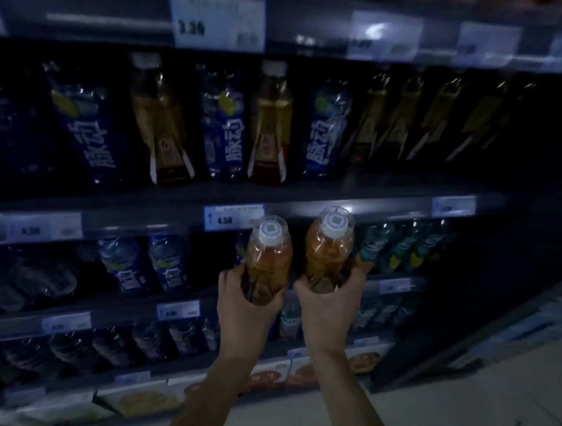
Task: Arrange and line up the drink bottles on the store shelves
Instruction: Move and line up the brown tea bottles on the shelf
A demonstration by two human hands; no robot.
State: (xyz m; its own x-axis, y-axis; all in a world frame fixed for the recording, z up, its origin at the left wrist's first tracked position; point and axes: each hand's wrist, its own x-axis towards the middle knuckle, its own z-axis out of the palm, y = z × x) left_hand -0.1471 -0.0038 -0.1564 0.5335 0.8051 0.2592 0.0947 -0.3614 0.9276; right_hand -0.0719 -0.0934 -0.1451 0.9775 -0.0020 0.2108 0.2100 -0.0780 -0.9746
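- far left of the hands and above them, the upper shelf (307, 194) carries a mixed front row: blue-labelled bottles (224, 125) alternate with amber tea bottles (270, 125), so that row is not sorted by kind.
- just up and left of the hands, a price tag (234, 218) sits on the shelf edge; below it, blue-labelled bottles stand on the next shelf down, left of the left hand.
- the left hand (250, 302) is closed round the lower body of an amber bottle with a white cap (268, 255), fingers wrapped well around it, the cap pointing up towards the shelf edge.
- the right hand (328, 304) is likewise curled shut on the base of a second amber bottle (328, 249), held slightly higher; the two bottles are side by side, close but apparently not touching.
- right of the hands, green-labelled bottles (400, 247) fill the same lower shelf, and dark gold-labelled ones run along the upper shelf farther right.
- judged step: both bottles are in the air, in front of the shelving, being carried to a slot and not yet set down.
- the next move likely calls for picking the row where amber bottles belong, seating both upright, labels forward, flush with the shelf lip; the dim, blurred view hides which gap is free.
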